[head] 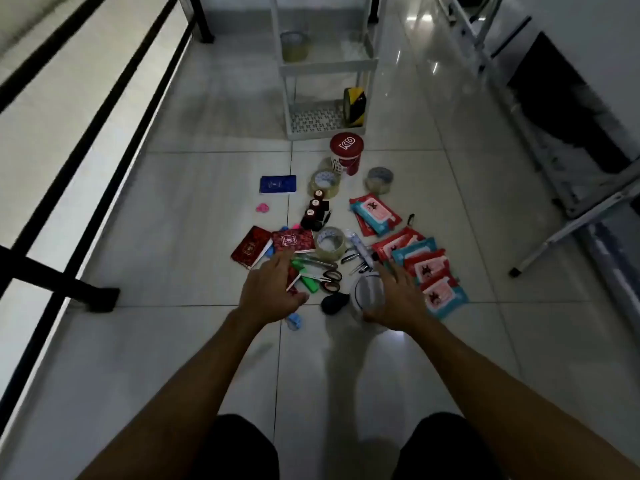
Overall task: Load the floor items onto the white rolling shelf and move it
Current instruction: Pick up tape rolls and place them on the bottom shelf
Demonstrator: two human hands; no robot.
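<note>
Head view: glossy pale tiles (194, 237) are being covered by a scatter of small goods. Left hand (268, 294) is being held open, fingers spread, over green plastic pieces and scissors (329, 277). Right hand (398, 299) is being cupped around a clear round container (367, 294); a full grip cannot be told. Soft wipe packs (375, 213), clear tape rolls (330, 241) and patterned red booklets (293, 240) are lying nearby. A red-lidded tub (346, 154) is showing "KG". Beyond, the perforated white shelf (325, 98) is holding striped tape (355, 107).
</note>
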